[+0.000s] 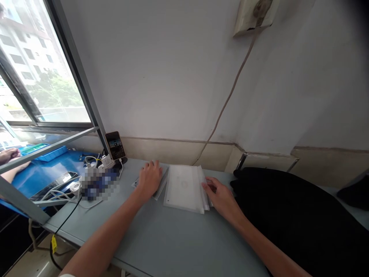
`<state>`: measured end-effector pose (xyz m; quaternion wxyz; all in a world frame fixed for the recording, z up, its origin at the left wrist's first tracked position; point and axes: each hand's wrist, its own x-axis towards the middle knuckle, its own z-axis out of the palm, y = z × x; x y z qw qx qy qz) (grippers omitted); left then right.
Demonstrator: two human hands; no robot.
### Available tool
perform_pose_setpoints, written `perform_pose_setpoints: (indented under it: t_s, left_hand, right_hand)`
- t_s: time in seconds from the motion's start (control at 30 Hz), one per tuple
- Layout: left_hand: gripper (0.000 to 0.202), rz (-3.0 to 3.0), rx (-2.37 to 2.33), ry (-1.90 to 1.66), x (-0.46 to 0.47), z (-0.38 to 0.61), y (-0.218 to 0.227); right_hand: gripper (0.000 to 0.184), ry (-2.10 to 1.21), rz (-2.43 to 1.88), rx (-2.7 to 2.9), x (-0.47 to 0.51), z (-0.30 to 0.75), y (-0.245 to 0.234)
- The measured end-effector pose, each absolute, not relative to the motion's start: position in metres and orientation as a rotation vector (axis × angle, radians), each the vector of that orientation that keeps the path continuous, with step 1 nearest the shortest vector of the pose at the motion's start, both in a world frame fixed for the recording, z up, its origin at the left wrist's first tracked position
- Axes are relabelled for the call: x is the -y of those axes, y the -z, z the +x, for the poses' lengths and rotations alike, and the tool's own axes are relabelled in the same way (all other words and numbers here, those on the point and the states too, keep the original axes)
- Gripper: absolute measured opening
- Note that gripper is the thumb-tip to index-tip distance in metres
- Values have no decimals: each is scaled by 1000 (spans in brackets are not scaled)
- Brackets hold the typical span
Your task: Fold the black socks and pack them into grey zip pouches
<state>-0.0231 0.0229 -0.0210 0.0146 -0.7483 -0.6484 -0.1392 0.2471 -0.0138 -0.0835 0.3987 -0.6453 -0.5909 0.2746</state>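
1. Right hand [218, 193] touched the right edge of the translucent sleeves [183, 188]; left hand [150, 177] covered flat packets [163, 185] beside them; neither grip could be told.
2. Grey tabletop [170, 242] stretched from sleeves to front edge.
3. Black cloth [288, 215] bounded the right; wall [161, 77] stood behind.

Bare left hand [150, 177] and bare right hand [219, 195] reach forward, well apart, fingers bent
The left hand is palm down, its slightly parted fingers [152, 165] pointing away from the body, its palm hidden; behind those fingers the left wrist [139, 195] runs into the bare left forearm [112, 229], which slants back and outward. The right hand is turned inward, thumb [205, 187] and index finger [212, 179] curved with their tips close together, the other fingers mostly hidden; behind these fingers the right wrist [236, 216] leads into the bare right forearm [261, 241], slanting back and outward on its own side
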Motion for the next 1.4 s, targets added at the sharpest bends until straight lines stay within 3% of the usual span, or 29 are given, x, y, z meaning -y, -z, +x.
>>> perform_pose_setpoints:
  t_s: [0.23,0.37,0.53,0.6,0.7,0.8,0.87,1.03,1.13,1.27,1.4]
  left_hand:
    - [33,-2099,2140,156,-42,-52,21]
    - [24,-2090,2100,227,-45,-58,15]
    - [31,-1958,2127,403,-39,-63,-7]
    - [32,-1898,2135,631,-36,-63,-20]
    - [42,-1938,1985,1341,-31,-60,-36]
    - [52,-2247,1812,2048,-27,-45,-37]
    - [46,-2569,1907,2247,-22,-29,-27]
    - [44,-3164,2404,2007,1,10,13]
    - [47,-3417,2335,1793,10,18,17]
    - [54,-3358,2234,1796,2,8,-2]
    - [48,-3661,2155,1092,-2,-1,-9]
  right_hand:
    - [39,-585,-1635,1632,22,239,78]
    - [37,-567,-1615,1677,25,238,76]
    - [33,-575,-1589,1688,26,238,77]
    - [32,-585,-1574,1671,26,238,78]
    - [33,-609,-1540,1630,26,237,77]
    - [38,-627,-1472,1598,26,235,71]
    - [45,-686,-1373,1549,27,233,64]
    - [54,-1053,-1131,1213,31,232,49]
    - [47,-997,-1226,1155,34,234,43]
    - [44,-1109,-1222,1256,38,232,42]
    - [47,-1192,-1173,1467,44,226,44]
